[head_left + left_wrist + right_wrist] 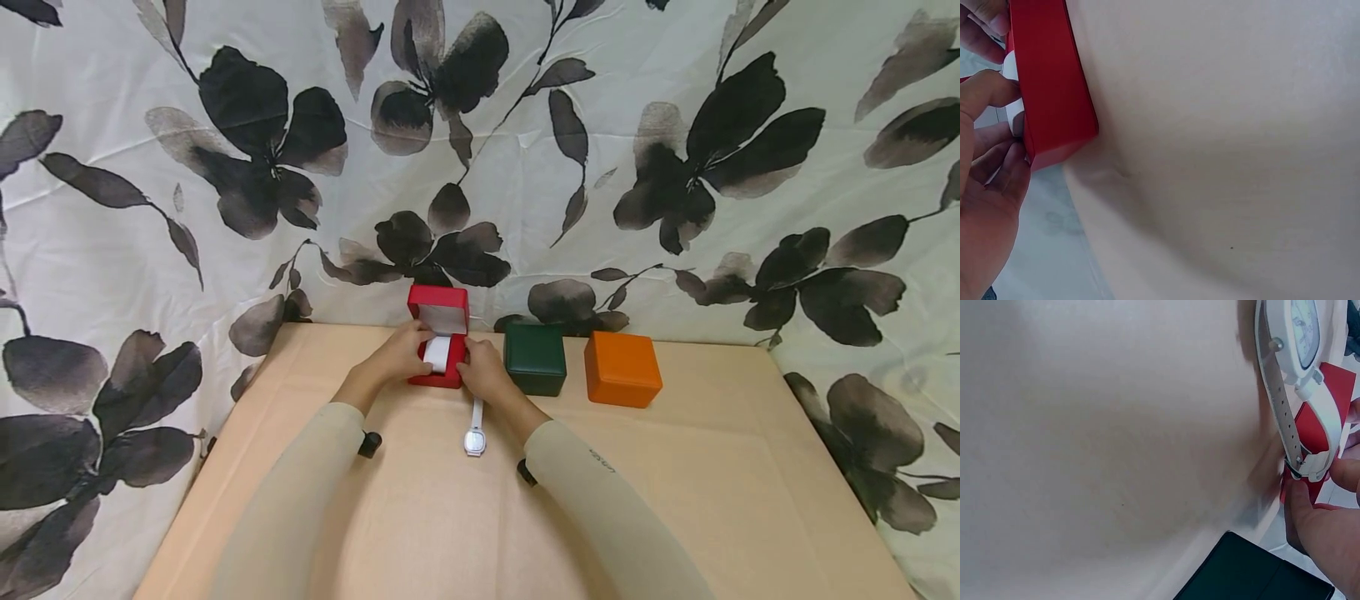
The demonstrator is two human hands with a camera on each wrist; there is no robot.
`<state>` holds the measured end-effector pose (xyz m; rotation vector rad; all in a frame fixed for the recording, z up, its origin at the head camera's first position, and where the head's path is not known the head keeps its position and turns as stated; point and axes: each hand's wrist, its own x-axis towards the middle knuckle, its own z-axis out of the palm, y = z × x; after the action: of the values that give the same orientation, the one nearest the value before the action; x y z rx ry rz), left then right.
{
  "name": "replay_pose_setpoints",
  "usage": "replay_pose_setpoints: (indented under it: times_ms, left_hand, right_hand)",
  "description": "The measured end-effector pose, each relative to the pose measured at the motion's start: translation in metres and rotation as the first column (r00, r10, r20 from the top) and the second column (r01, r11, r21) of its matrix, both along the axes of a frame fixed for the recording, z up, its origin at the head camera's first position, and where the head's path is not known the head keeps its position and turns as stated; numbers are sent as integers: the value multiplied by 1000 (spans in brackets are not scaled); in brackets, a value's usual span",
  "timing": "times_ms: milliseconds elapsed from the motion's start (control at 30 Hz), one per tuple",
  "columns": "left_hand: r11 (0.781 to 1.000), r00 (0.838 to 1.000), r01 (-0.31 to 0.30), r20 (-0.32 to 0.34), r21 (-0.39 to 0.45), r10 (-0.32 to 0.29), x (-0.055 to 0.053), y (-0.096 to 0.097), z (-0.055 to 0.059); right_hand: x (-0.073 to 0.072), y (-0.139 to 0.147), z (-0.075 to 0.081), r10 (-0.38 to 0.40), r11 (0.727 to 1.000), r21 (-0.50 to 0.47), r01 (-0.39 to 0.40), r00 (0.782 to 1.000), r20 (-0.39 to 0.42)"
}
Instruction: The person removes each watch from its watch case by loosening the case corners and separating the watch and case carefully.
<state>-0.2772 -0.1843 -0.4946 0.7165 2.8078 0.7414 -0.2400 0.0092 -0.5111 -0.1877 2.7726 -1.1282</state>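
Sleeve lettering [602,461]: too small to read. Here's the white watch [475,441], on the wearer's side of the closer right hand [486,372], aimed lengthwise at it; whether that hand grips strap [1282,406] or red box [438,296], impossible to tell. Beyond, the left hand [401,352] pinches the box's white cushion [437,354]!

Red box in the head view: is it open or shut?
Open. The lid of the red box stands raised at its far side, and the white cushion shows inside.
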Motion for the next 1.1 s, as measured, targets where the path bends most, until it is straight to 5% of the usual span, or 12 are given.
replay_pose_setpoints:
  times_ms: [500, 900, 1100]
  left_hand:
    - [996, 997, -68, 38, 55, 66, 6, 2, 2]
    - [989, 994, -112, 20, 101, 111, 18, 0, 16]
    - [987, 997, -75, -26, 144, 79, 27, 5, 19]
  right_hand:
    - [5, 0, 12, -10, 1000, -3, 10, 1000, 18]
    - [12, 15, 47, -6, 980, -198, 2, 1000, -19]
    - [25, 33, 67, -36, 978, -208, 28, 999, -35]
